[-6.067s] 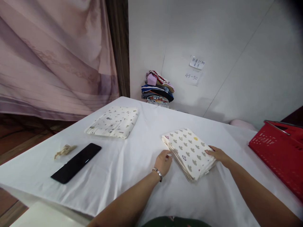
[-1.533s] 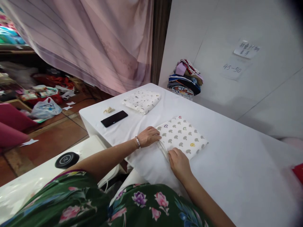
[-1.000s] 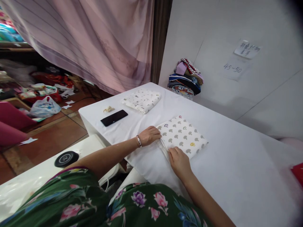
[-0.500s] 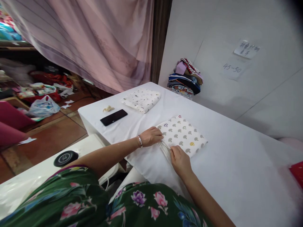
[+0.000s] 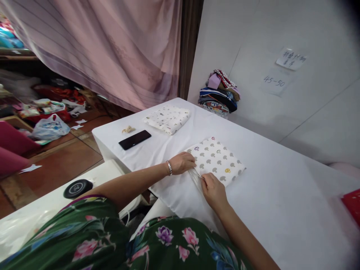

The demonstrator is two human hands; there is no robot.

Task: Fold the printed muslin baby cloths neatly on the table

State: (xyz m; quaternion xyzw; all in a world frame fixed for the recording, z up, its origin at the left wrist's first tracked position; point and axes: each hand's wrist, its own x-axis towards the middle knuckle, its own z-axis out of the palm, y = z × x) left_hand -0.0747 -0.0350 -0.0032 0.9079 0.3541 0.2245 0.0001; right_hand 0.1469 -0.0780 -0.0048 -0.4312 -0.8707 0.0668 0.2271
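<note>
A folded white cloth (image 5: 216,159) printed with grey mushrooms, and a few purple, red and yellow ones, lies flat on the white-covered table (image 5: 270,210). At its near left edge my left hand (image 5: 182,163), a silver bracelet on the wrist, is closed on the cloth with fingertips pressed together. My right hand (image 5: 213,190) pinches the near edge of the same cloth a little to the right. Between the two hands the layers at the edge are slightly parted. The fingertips are partly hidden in the cloth.
Farther back lie another folded white patterned cloth (image 5: 168,119), a black phone (image 5: 135,140) and a small beige bundle (image 5: 128,129). A stack of folded clothes (image 5: 218,93) stands by the wall. A round black object (image 5: 78,188) rests on the white surface at left. Something red (image 5: 352,205) is at the right edge.
My left hand has slid slightly to the right along the cloth's edge. My right hand keeps its pinch, nearly unmoved. The cloth lies as before.
</note>
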